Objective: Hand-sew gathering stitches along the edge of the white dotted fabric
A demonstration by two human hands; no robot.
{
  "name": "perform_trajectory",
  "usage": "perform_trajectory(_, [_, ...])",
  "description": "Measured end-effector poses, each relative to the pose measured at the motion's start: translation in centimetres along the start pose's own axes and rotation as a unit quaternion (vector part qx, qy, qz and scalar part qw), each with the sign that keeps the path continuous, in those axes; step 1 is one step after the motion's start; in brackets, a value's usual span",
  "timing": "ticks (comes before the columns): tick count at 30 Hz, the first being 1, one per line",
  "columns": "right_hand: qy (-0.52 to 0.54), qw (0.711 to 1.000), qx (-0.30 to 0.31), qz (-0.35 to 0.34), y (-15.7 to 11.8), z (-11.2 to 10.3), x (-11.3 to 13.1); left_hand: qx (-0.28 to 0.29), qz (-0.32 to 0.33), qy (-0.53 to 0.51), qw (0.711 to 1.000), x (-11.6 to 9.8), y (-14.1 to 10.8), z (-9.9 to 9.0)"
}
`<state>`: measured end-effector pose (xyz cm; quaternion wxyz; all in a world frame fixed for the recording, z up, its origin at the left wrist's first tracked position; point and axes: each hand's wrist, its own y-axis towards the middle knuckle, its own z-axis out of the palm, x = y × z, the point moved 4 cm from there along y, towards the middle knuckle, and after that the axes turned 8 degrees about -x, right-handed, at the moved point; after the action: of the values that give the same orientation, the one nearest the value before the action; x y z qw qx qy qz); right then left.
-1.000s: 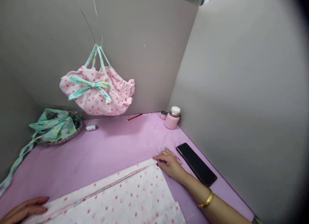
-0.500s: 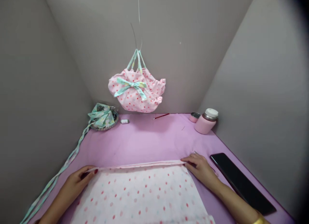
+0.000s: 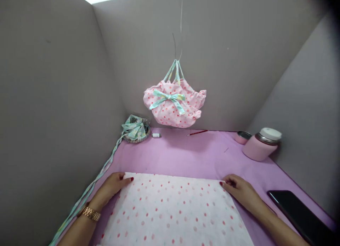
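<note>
White cloth with pink and red dots [image 3: 170, 210] lies spread over the near part of the table, its far edge running straight between my hands. At the far left corner my left hand [image 3: 115, 184] pinches the cloth, thumb on top and fingers beneath. My right hand [image 3: 236, 187] grips the far right corner the same way, thumb on the fabric. A gold watch [image 3: 90, 213] is on my left wrist.
A lilac cloth [image 3: 180, 157] covers the table. Behind hangs a dotted pink garment [image 3: 172, 106]. At the back left sits a basket [image 3: 136, 138] with green fabric; long green ties [image 3: 98, 177] trail from it. A pink jar [image 3: 259, 147] and black phone [image 3: 300, 214] stand right.
The raised, folded far edge of the cloth now lies flatter, still held at both corners. My view has shifted left and up, so the surroundings appear farther right.
</note>
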<state>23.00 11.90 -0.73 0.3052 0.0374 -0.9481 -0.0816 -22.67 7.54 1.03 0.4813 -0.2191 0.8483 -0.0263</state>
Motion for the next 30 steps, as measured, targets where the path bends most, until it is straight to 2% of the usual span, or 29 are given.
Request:
perform_trajectory(8, [0.018, 1.0, -0.003, -0.022, -0.1, 0.1, -0.1, 0.057, -0.064, -0.181, 0.98, -0.9, -1.9, 0.6])
perform_trajectory(13, [0.008, 1.0, -0.01, -0.024, -0.3, -0.1, 0.1, 0.065, -0.106, -0.25, 0.96, -0.7, -2.2, 0.9])
perform_trajectory(21, [-0.012, 1.0, -0.006, -0.006, -0.4, 0.4, -0.5, 0.067, -0.146, -0.274, 0.948, 0.3, -1.6, 1.0])
perform_trajectory(30, [-0.002, 1.0, -0.006, -0.009, -0.5, 0.4, -0.3, 0.045, -0.148, -0.26, 0.953, -1.2, -2.5, 2.0])
